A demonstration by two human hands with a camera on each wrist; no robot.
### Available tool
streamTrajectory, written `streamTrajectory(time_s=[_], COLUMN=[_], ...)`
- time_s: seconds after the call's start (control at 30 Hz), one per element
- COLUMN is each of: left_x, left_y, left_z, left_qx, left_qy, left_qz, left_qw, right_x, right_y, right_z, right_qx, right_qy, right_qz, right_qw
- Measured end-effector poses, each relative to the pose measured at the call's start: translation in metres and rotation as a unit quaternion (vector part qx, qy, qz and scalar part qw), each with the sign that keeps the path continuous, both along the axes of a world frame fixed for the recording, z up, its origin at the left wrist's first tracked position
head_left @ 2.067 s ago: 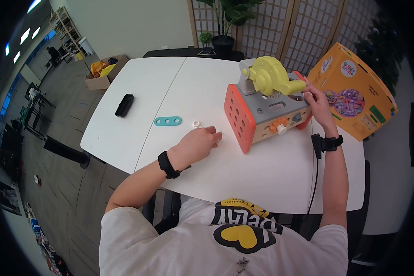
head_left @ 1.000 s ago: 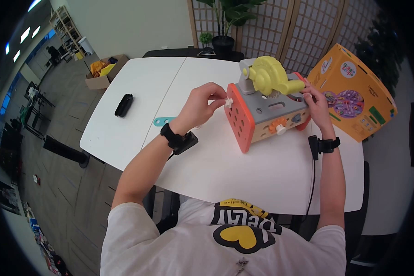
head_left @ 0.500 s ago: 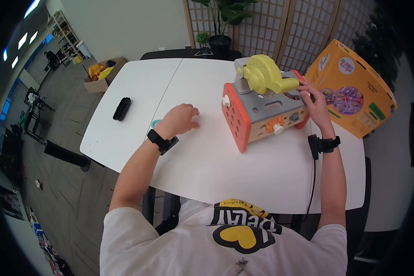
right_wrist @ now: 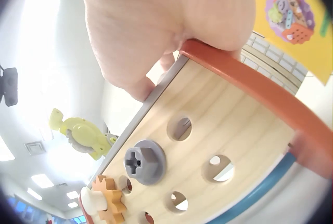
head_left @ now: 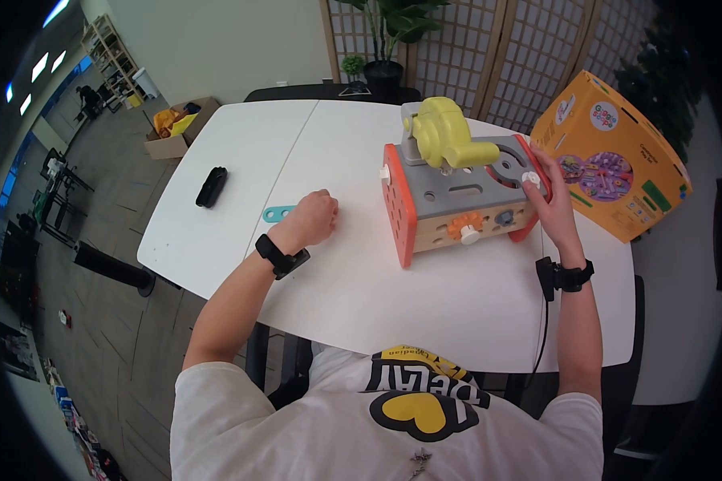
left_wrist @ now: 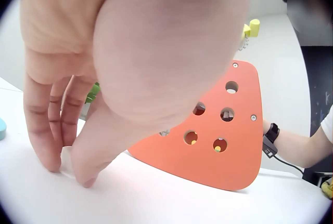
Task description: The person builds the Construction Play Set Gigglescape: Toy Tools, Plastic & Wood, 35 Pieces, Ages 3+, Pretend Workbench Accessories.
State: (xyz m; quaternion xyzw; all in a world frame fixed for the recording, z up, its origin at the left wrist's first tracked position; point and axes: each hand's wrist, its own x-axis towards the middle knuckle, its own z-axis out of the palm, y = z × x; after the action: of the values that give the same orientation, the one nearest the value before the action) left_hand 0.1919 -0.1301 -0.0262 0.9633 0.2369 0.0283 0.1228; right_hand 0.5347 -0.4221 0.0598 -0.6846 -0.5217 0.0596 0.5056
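Left hand (head_left: 311, 218) is low at the white table (head_left: 337, 297), thumb and fingertips pinching a small white piece (left_wrist: 66, 159), mostly hidden by the fingers. Teal three-hole strip (head_left: 273, 214) sits just beside that hand, partly covered by it. Toy box (head_left: 449, 180) stands upright on the table, between the two hands. Right hand (head_left: 555, 204) grips its far-right end: thumb over the grey top by a white fastener (head_left: 530, 178), fingers around the red end panel's edge. Yellow saw-shaped part (head_left: 449, 136) is on top. Orange gear (head_left: 460, 221) with a white knob (head_left: 469, 235), plus a grey hex head (head_left: 505, 217), on the front. White peg (head_left: 385, 174) in the left panel. Black case (head_left: 212, 187) lies well apart, left side.
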Motion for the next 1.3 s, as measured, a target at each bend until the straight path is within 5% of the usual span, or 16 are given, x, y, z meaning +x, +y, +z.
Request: streamTrajectory(time_s=[0.23, 0.33, 0.47, 0.53, 1.07, 1.3], left_x=[-0.003, -0.001, -0.002, -0.004, 0.004, 0.019], left_y=[-0.013, -0.045, -0.081, -0.099, -0.098, -0.079], left_z=[0.021, 0.061, 0.066, 0.064, 0.068, 0.070], left_qx=[-0.011, -0.200, -0.252, -0.272, -0.226, -0.351], left_qy=[0.020, -0.116, -0.325, -0.366, -0.428, -0.473], left_qz=[0.022, 0.017, -0.103, -0.114, -0.081, -0.021], left_qw=[0.999, 0.973, 0.906, 0.882, 0.872, 0.808], right_x=[0.003, 0.012, 0.022, 0.024, -0.023, -0.022], right_y=[-0.017, -0.027, -0.032, -0.027, -0.014, -0.012], right_z=[-0.014, -0.021, -0.031, -0.042, 0.001, 0.009], right_qx=[-0.004, -0.059, -0.146, -0.083, -0.014, -0.034], right_qy=[0.084, 0.113, 0.216, 0.169, 0.138, 0.125], right_qz=[0.022, 0.067, 0.113, 0.067, -0.085, -0.053], right_qw=[0.996, 0.990, 0.959, 0.980, 0.987, 0.990])
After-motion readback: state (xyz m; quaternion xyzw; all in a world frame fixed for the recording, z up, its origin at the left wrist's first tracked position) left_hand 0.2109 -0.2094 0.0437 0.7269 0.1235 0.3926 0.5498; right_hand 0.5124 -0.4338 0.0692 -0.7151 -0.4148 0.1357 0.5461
